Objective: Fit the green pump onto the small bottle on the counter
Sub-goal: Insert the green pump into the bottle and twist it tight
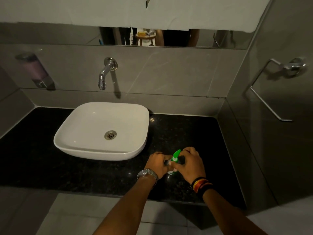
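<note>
The green pump [175, 156] stands on top of the small bottle [171, 173], which rests on the black counter [186, 133] to the right of the basin. Only a light sliver of the bottle shows between my hands. My left hand [156, 164], with a metal watch at the wrist, wraps around the bottle from the left. My right hand [190, 162], with coloured bands at the wrist, grips the pump's collar from the right. The pump's nozzle points up and away from me.
A white basin [101, 131] sits on the counter's left half under a wall tap [105, 73]. A wall soap dispenser [34, 70] hangs at far left. A towel rail [271, 89] juts from the right wall. The counter's front edge lies just below my wrists.
</note>
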